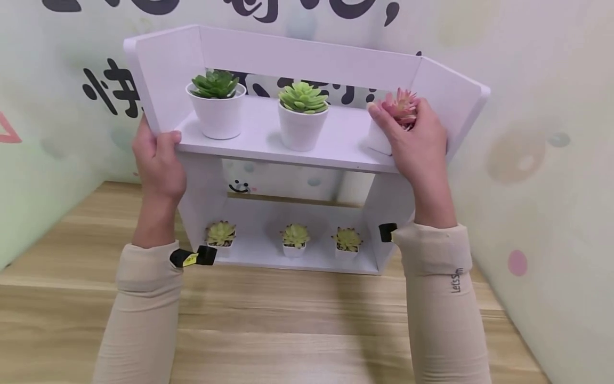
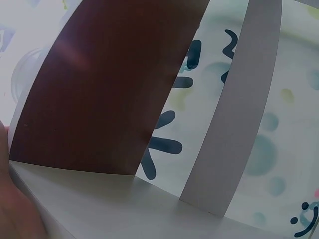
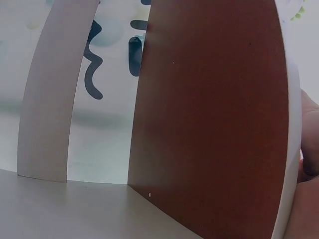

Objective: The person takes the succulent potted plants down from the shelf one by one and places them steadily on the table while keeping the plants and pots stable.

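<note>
A white two-tier shelf (image 1: 312, 53) stands against the wall. My left hand (image 1: 160, 165) grips its left side at the upper board, thumb over the front edge. At the upper board's right end, my right hand (image 1: 424, 144) holds a pink succulent (image 1: 402, 104) in a white pot, thumb on the left and fingers on the right, partly hiding the pot. A dark green potted succulent (image 1: 217, 106) and a light green potted succulent (image 1: 303, 117) sit on the same board. Both wrist views show the upper board's brown underside (image 2: 109, 89) (image 3: 209, 109).
On the lower board stand three small yellow-green succulents, at left (image 1: 221, 234), middle (image 1: 295, 237) and right (image 1: 347, 241). The shelf rests on a wooden table (image 1: 288, 330). A wall with black lettering (image 1: 120, 88) rises behind, and another wall (image 1: 542, 186) runs along the right.
</note>
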